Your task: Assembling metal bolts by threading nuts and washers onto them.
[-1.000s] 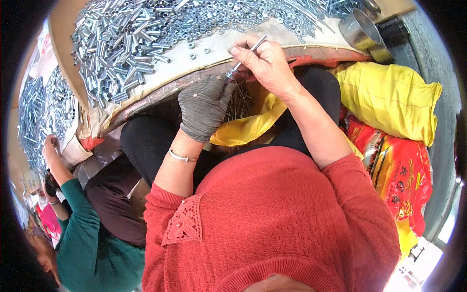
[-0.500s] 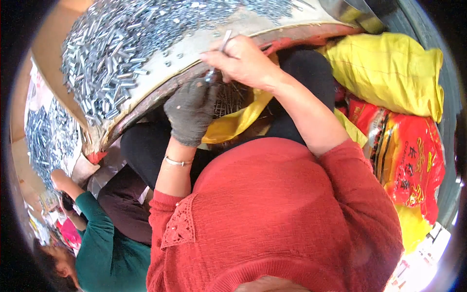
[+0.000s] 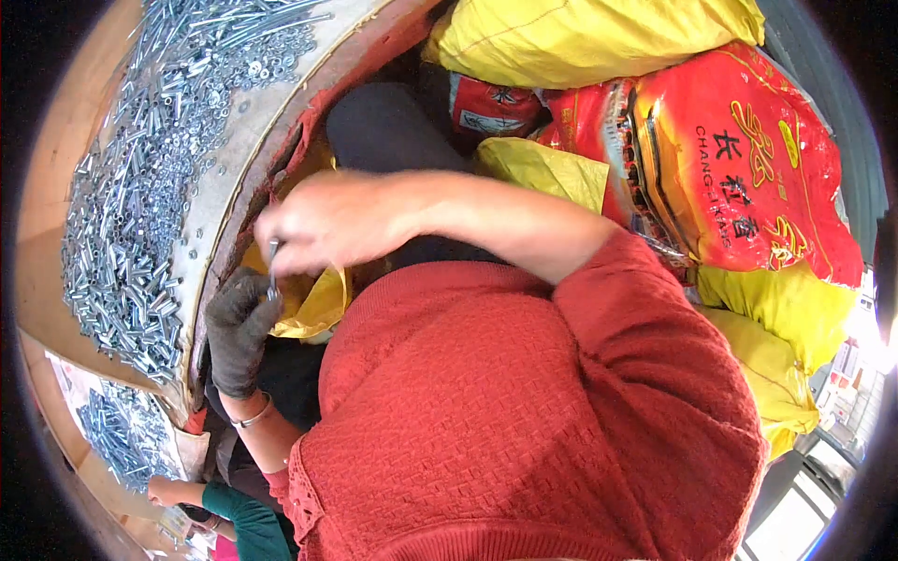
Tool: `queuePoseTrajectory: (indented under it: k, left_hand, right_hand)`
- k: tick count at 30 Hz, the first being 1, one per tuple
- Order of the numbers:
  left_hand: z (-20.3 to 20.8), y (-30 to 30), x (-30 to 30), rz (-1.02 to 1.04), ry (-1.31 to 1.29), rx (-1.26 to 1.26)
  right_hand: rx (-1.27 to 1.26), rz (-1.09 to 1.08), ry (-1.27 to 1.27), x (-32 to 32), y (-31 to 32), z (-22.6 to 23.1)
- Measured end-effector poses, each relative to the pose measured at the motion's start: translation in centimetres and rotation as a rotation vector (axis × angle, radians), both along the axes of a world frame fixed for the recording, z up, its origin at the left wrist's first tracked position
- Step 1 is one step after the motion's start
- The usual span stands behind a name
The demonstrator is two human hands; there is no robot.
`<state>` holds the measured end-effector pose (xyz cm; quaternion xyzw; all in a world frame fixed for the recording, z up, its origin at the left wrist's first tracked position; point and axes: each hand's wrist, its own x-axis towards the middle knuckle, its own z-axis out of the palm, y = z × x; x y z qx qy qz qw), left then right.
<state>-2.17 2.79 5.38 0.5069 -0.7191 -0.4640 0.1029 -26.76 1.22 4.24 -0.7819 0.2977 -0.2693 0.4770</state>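
Note:
My left hand (image 3: 238, 327), in a dark grey glove, is closed on a small shiny metal fastener (image 3: 273, 293) that pokes out past the thumb. Just above it, my bare right hand (image 3: 323, 224) is blurred by motion, its fingers bent around a slim metal piece (image 3: 273, 251). The two hands almost meet, so the exact kind of either part is hard to make out. Below them an open yellow bag (image 3: 313, 304) hangs between my knees. To their left, loose metal sleeves (image 3: 126, 309) lie heaped on the curved work surface (image 3: 224, 150).
Nuts and washers (image 3: 253, 70) and long bolts are spread farther up the same surface. At lower left, a co-worker's hand (image 3: 168, 491) touches another metal heap (image 3: 122, 435). Yellow sacks (image 3: 599, 37) and a red printed bag (image 3: 730, 159) stand at the right.
The view has swung to the right, bringing more of the bags into sight. My right hand has lowered from above the surface's edge to right beside the gloved left hand.

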Motion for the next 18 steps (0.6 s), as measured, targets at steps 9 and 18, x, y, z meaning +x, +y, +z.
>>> queuePoseTrajectory:
  k: [9, 18]
  left_hand:
    - [-5.5, 3.4, 12.8, 0.447, -0.443, -0.699]
    - [-8.8, 6.2, 13.8, 0.4, -0.795, -0.84]
  right_hand:
    - [-0.345, -0.889, 1.204, -20.1, 11.0, -2.3]
    - [0.36, -0.748, 1.122, -16.1, 19.4, -20.3]
